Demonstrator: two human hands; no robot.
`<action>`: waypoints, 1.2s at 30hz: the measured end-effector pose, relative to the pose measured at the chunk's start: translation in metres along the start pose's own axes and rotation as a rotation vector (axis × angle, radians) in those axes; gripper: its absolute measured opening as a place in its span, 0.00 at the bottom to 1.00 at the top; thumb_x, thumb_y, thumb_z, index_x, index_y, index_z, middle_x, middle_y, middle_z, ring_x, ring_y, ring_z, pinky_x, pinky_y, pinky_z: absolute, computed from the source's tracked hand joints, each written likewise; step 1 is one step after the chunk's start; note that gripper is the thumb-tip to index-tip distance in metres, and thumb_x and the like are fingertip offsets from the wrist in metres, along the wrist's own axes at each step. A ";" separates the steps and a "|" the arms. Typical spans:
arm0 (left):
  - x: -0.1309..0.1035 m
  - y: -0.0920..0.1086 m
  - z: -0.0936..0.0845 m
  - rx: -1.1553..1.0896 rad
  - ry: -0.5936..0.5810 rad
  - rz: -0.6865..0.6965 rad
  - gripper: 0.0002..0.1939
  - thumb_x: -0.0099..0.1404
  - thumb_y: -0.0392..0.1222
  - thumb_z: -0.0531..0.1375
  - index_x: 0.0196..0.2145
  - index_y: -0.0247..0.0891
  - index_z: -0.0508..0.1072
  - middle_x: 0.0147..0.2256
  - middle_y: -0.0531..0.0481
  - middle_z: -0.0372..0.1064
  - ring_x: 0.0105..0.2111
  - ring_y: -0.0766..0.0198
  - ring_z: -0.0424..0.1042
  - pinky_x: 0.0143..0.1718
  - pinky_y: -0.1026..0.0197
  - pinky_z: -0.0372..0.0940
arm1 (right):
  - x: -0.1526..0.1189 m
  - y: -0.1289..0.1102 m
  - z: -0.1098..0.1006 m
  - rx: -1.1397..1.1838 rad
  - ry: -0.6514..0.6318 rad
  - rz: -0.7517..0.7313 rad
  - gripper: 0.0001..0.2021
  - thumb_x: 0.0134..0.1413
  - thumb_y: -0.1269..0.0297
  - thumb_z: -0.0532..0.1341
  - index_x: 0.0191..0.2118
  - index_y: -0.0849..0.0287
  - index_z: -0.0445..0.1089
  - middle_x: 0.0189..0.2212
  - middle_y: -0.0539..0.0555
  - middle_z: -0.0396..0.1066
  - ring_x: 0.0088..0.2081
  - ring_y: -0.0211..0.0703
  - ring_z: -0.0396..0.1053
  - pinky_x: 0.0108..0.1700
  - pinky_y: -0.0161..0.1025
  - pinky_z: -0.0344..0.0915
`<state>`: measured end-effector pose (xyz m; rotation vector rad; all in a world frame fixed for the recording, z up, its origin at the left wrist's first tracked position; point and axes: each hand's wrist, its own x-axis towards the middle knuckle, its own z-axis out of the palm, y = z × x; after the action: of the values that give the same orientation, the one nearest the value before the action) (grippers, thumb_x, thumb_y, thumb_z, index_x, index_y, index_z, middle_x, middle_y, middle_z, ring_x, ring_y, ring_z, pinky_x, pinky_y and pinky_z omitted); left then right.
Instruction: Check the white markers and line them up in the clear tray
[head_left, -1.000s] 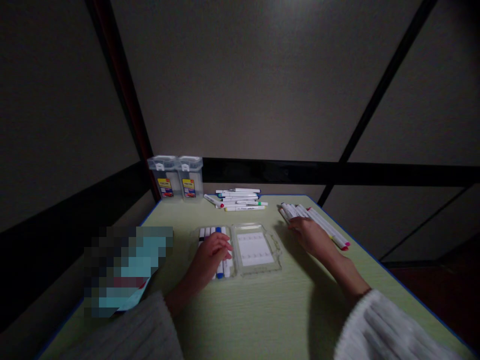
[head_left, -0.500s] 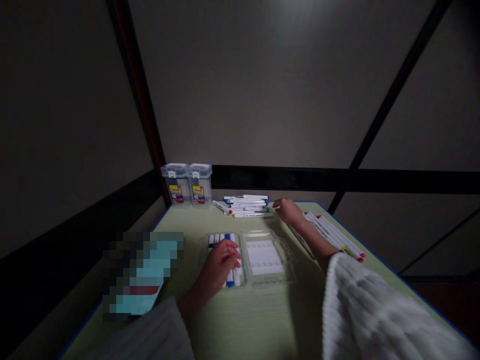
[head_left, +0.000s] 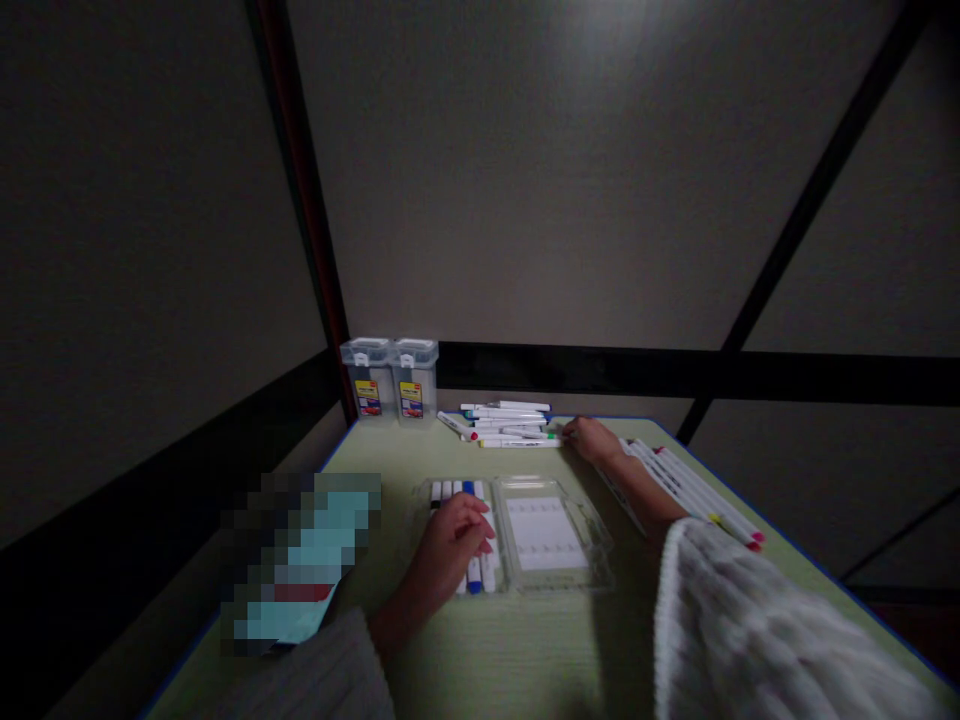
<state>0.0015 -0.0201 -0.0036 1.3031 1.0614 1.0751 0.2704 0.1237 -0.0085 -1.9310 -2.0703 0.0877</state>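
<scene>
My left hand (head_left: 454, 540) hovers over or rests on the left half of an open clear plastic case (head_left: 600, 570), its fingers loosely bent and apart, holding nothing that I can see. White markers with black and blue ends, among them a blue-capped marker (head_left: 474, 575), lie side by side in that half, partly covered by the hand. Farther back, my right hand (head_left: 592, 440) has its bent fingers at the right end of a yellow-tipped white marker (head_left: 517, 443), which lies in front of a marker pile (head_left: 506, 415). The fingertips appear closed on that end, though the contact is small.
Two clear lidded boxes (head_left: 412, 385) stand at the back left corner. More white markers (head_left: 697, 490) lie along the right side, partly behind my right forearm. A white paper card (head_left: 546, 530) lies in the case's right half. A pixelated turquoise item (head_left: 322, 540) is at the left.
The view has shifted slightly, moving everything right and down. My right hand has come down a little to the yellow-tipped marker's end. My left hand stays over the case.
</scene>
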 end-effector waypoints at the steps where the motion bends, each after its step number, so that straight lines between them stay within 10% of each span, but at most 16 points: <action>1: 0.000 -0.001 0.000 -0.002 -0.002 0.002 0.07 0.46 0.33 0.53 0.28 0.35 0.62 0.20 0.57 0.64 0.18 0.71 0.64 0.21 0.67 0.56 | 0.000 0.000 0.000 0.022 0.011 -0.009 0.08 0.43 0.73 0.57 0.30 0.61 0.74 0.33 0.59 0.74 0.38 0.46 0.69 0.39 0.35 0.60; 12: 0.002 -0.002 -0.001 -0.027 -0.008 0.022 0.07 0.46 0.36 0.55 0.26 0.35 0.63 0.20 0.57 0.65 0.19 0.71 0.65 0.22 0.67 0.57 | -0.026 -0.001 -0.030 0.516 0.164 -0.078 0.09 0.46 0.62 0.57 0.28 0.63 0.67 0.24 0.56 0.71 0.28 0.43 0.68 0.32 0.37 0.62; 22: 0.004 0.000 0.001 -0.091 0.080 0.025 0.21 0.51 0.58 0.52 0.34 0.37 0.58 0.18 0.58 0.63 0.13 0.72 0.59 0.15 0.68 0.52 | -0.118 -0.067 -0.044 1.404 0.026 0.099 0.14 0.34 0.56 0.66 0.25 0.60 0.66 0.21 0.50 0.69 0.25 0.36 0.66 0.29 0.33 0.61; 36: -0.003 -0.003 -0.004 0.160 0.066 0.056 0.09 0.53 0.44 0.54 0.20 0.38 0.65 0.20 0.54 0.56 0.22 0.66 0.58 0.19 0.68 0.51 | -0.142 -0.097 -0.014 1.554 -0.050 0.235 0.20 0.38 0.50 0.63 0.19 0.58 0.54 0.08 0.40 0.50 0.12 0.26 0.39 0.15 0.29 0.33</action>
<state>-0.0027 -0.0218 -0.0065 1.4405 1.1862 1.0988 0.1873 -0.0266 0.0035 -1.0462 -0.9926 1.3152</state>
